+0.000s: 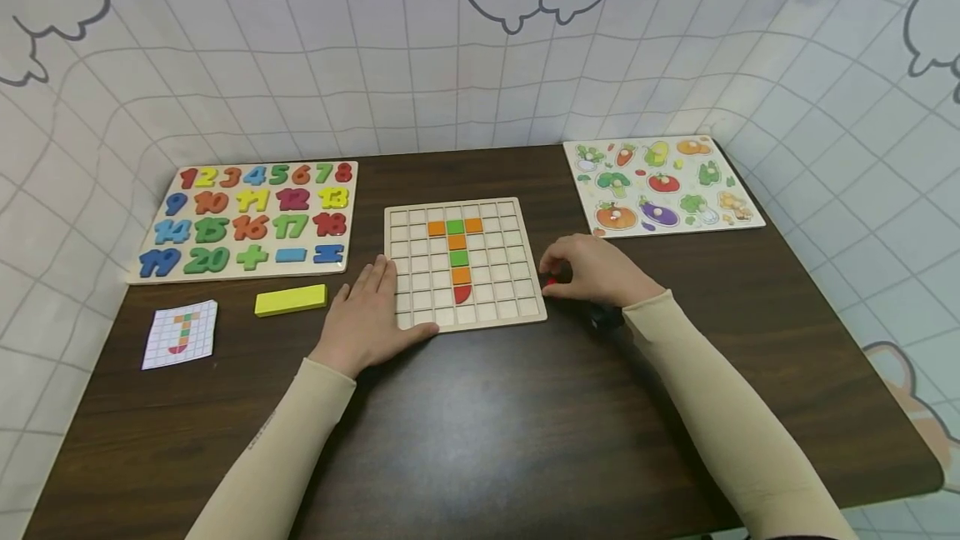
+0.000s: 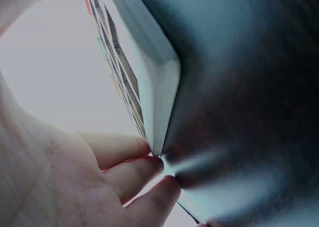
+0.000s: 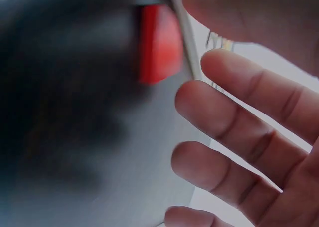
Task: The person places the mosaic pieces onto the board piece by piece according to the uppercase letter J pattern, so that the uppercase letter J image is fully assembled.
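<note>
In the head view a wooden grid board (image 1: 502, 252) lies at mid-table with a T of orange and green squares (image 1: 458, 257) and a red quarter-round piece (image 1: 462, 294) at its foot. My left hand (image 1: 363, 317) rests flat at the board's left edge, thumb along the front corner; the left wrist view shows its fingertips (image 2: 149, 146) against the board's side. Beside the right edge, my right hand (image 1: 596, 269) hovers with fingers curved around a loose red rounded piece (image 3: 162, 45). The right wrist view shows a gap between that piece and the fingers.
A pattern card (image 1: 180, 334) and a yellow bar (image 1: 291, 300) lie at the left, below a number puzzle (image 1: 243, 240). A vegetable puzzle board (image 1: 667, 186) is at the back right. Grid-patterned cloth (image 1: 420, 65) stands behind the table.
</note>
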Demonstrator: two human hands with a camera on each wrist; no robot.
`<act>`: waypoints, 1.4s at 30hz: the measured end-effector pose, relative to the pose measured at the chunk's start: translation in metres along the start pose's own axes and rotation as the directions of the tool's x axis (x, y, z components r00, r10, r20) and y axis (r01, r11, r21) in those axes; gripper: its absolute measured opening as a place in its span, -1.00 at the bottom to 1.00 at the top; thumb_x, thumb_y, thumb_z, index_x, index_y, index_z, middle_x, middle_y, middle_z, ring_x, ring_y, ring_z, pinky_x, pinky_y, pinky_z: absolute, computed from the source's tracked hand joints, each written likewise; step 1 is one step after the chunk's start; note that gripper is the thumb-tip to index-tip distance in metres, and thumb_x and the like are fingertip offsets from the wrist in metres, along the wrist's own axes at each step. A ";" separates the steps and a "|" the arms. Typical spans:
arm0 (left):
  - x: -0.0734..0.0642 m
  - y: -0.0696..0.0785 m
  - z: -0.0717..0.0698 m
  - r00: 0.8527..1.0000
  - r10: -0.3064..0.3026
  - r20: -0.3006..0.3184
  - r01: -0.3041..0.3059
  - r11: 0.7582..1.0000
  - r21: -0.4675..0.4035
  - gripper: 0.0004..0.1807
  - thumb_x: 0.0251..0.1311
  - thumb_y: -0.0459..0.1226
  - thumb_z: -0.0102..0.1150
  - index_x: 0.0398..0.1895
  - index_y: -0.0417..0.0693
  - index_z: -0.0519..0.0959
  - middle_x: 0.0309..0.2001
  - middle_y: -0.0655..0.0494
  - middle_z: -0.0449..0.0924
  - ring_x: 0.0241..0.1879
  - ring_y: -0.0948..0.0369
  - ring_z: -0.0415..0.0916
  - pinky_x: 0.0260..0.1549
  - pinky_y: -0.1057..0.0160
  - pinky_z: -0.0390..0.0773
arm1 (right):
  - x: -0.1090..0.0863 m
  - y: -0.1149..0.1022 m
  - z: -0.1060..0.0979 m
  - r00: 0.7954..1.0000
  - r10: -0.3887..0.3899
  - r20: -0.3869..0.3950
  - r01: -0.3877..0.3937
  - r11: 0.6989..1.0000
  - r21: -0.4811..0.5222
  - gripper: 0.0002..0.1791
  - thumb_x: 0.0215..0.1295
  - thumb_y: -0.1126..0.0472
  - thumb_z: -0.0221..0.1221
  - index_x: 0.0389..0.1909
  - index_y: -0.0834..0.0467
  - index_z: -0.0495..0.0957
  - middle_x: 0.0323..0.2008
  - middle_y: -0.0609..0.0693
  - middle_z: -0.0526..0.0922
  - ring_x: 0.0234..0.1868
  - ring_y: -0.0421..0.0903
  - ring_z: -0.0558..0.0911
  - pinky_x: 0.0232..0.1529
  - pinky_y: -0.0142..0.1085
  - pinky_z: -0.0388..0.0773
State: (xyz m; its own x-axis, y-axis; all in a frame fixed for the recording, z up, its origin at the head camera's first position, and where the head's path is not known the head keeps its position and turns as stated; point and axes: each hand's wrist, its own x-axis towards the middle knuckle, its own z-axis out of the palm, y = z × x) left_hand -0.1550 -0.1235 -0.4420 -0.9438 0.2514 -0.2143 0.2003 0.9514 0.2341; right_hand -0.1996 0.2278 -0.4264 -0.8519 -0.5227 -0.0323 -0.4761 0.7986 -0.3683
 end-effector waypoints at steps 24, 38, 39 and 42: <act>0.000 -0.001 0.000 1.000 -0.001 -0.011 0.001 1.000 -0.004 0.36 0.12 0.47 0.18 0.66 -0.30 -0.07 0.68 -0.26 -0.10 0.66 -0.22 -0.03 0.53 -0.36 0.13 | -0.002 0.003 -0.002 0.999 0.034 -0.001 -0.034 0.999 -0.035 -0.72 0.17 0.19 0.47 -0.09 0.11 0.76 -0.17 -0.01 0.73 -0.11 -0.04 0.66 0.03 -0.03 0.64; -0.002 0.001 0.000 1.000 0.002 -0.019 -0.002 1.000 0.002 0.34 0.13 0.45 0.20 0.65 -0.32 -0.03 0.67 -0.28 -0.06 0.65 -0.22 0.00 0.52 -0.35 0.16 | 0.039 -0.041 0.010 0.993 -0.117 0.008 0.117 0.993 -0.008 -0.76 0.21 0.13 0.41 -0.11 0.09 0.78 -0.17 -0.06 0.76 -0.13 -0.10 0.66 0.05 -0.15 0.63; -0.002 0.001 0.000 1.000 0.001 -0.018 -0.001 1.000 0.001 0.34 0.13 0.45 0.19 0.65 -0.32 -0.03 0.67 -0.28 -0.06 0.65 -0.22 0.00 0.52 -0.35 0.16 | 0.042 -0.045 0.012 0.991 -0.135 0.008 0.135 0.991 -0.011 -0.76 0.22 0.12 0.41 -0.12 0.09 0.78 -0.19 -0.06 0.76 -0.13 -0.10 0.67 0.05 -0.16 0.64; -0.002 0.001 -0.001 1.000 0.000 -0.011 0.000 1.000 0.001 0.35 0.13 0.46 0.18 0.66 -0.32 -0.05 0.67 -0.28 -0.07 0.65 -0.21 -0.01 0.52 -0.35 0.16 | 0.052 -0.056 0.017 0.982 -0.191 0.009 0.191 0.981 -0.025 -0.79 0.25 0.11 0.40 -0.13 0.07 0.79 -0.21 -0.09 0.75 -0.14 -0.12 0.67 0.04 -0.18 0.64</act>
State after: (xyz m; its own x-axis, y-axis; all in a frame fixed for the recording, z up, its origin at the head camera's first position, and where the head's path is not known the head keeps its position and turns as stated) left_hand -0.1531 -0.1228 -0.4405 -0.9467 0.2493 -0.2042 0.2004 0.9517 0.2328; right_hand -0.2131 0.1508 -0.4231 -0.7432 -0.6684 0.0299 -0.6354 0.6911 -0.3445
